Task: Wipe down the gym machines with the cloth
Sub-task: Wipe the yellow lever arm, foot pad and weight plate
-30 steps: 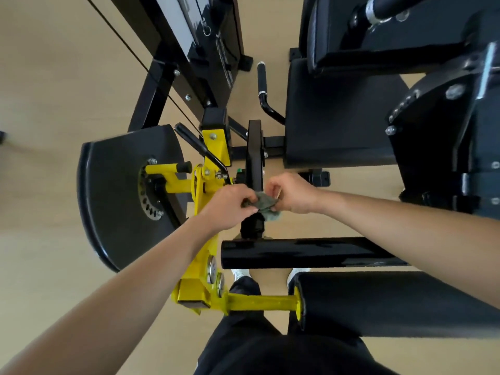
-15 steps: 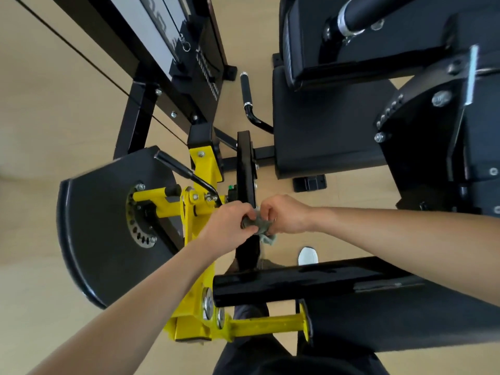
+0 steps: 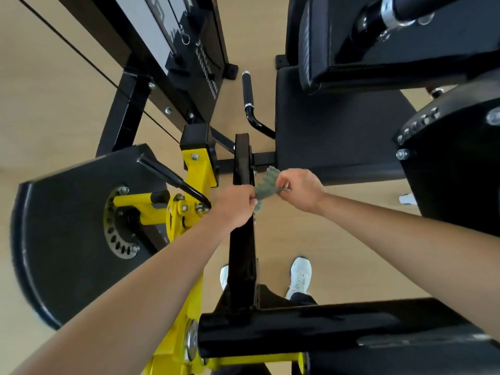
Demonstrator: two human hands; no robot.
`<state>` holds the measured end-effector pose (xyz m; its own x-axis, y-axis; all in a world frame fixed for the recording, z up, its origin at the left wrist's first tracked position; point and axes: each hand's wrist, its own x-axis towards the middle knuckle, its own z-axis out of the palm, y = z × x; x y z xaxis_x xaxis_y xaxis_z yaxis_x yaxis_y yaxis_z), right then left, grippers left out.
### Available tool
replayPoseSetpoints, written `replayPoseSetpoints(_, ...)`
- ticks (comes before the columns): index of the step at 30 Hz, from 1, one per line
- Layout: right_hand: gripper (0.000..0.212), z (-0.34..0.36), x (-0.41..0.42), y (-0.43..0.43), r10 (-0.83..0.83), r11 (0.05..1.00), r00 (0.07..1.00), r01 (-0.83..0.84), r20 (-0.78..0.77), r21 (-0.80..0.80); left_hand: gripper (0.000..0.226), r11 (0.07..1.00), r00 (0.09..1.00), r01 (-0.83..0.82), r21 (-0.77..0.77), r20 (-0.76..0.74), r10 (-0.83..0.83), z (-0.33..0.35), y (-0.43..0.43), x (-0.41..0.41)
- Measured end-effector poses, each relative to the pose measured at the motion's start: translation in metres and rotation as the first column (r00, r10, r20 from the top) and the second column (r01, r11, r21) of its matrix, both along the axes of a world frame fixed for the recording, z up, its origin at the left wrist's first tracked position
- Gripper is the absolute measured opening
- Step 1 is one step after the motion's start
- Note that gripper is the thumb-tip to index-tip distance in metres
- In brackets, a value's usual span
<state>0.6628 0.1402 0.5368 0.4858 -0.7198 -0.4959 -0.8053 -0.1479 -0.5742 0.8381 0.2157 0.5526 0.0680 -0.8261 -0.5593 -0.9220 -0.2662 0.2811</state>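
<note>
A small grey-green cloth (image 3: 266,185) is stretched between my two hands just right of the machine's upright black bar (image 3: 241,239). My left hand (image 3: 234,205) grips its lower left end, knuckles over the bar. Its right end is pinched by my right hand (image 3: 300,189), and the cloth's top edge sticks up above both hands. The black and yellow gym machine (image 3: 189,217) fills the view below me, with a black seat pad (image 3: 332,136) behind the hands.
A black curved plate (image 3: 62,234) with a pin-hole disc lies at the left. The weight stack housing (image 3: 173,50) rises at the back left, a black roller pad (image 3: 324,331) crosses low in front. My white shoes (image 3: 300,277) stand on the wooden floor.
The view has tilted down and the roller pad has dropped lower in frame. My hands have drawn slightly apart, and the cloth is now spread open between them instead of bunched.
</note>
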Motion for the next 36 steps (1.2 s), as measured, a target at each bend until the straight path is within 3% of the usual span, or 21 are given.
replayPoseSetpoints(5, 0.012, 0.002, 0.007, 0.022, 0.120, 0.950, 0.993, -0.121, 0.023, 0.287, 0.017, 0.998, 1.000, 0.001, -0.060, -0.004, -0.001, 0.007, 0.026, 0.001)
replayPoseSetpoints(9, 0.041, 0.004, 0.011, 0.027, 0.129, 0.834, 0.990, -0.144, 0.064, 0.533, 0.029, 0.991, 0.999, -0.018, -0.135, 0.032, 0.022, 0.006, 0.036, -0.003)
replayPoseSetpoints(10, 0.047, 0.003, 0.009, 0.024, 0.173, 0.830, 0.984, -0.166, 0.037, 0.533, 0.030, 0.990, 1.000, -0.017, -0.142, 0.021, 0.020, 0.005, 0.035, -0.006)
replayPoseSetpoints(12, 0.047, 0.000, 0.003, 0.014, 0.240, 0.897, 0.970, -0.202, -0.050, 0.394, 0.023, 0.987, 1.000, 0.018, -0.163, -0.005, -0.019, 0.001, 0.030, -0.008)
replayPoseSetpoints(14, 0.041, -0.005, -0.004, -0.002, 0.188, 0.978, 0.968, -0.169, -0.164, 0.126, 0.021, 0.982, 0.997, 0.077, -0.172, 0.006, -0.078, -0.005, 0.024, -0.007)
replayPoseSetpoints(16, 0.043, -0.012, -0.012, -0.020, 0.100, 0.987, 0.971, -0.125, -0.219, -0.103, 0.027, 0.986, 0.998, 0.068, -0.151, -0.007, -0.069, -0.012, 0.016, -0.004)
replayPoseSetpoints(17, 0.049, -0.017, -0.014, -0.029, 0.082, 0.982, 0.965, -0.121, -0.248, -0.144, 0.029, 0.990, 0.999, 0.045, -0.134, -0.022, -0.049, -0.016, 0.011, -0.002)
replayPoseSetpoints(24, 0.084, -0.053, -0.009, -0.062, 0.084, 0.996, 0.899, -0.069, -0.429, 0.050, 0.036, 0.998, 0.999, -0.047, -0.036, -0.011, 0.046, -0.049, -0.022, 0.001)
replayPoseSetpoints(31, 0.095, -0.082, -0.001, -0.063, 0.121, 0.988, 0.857, -0.150, -0.501, -0.018, 0.016, 0.947, 0.940, -0.321, 0.023, -0.113, 0.321, -0.081, -0.056, 0.010)
replayPoseSetpoints(36, 0.103, -0.104, 0.007, -0.065, 0.080, 0.987, 0.850, -0.140, -0.520, -0.076, 0.011, 0.932, 0.927, -0.363, 0.020, -0.097, 0.363, -0.105, -0.074, 0.013)
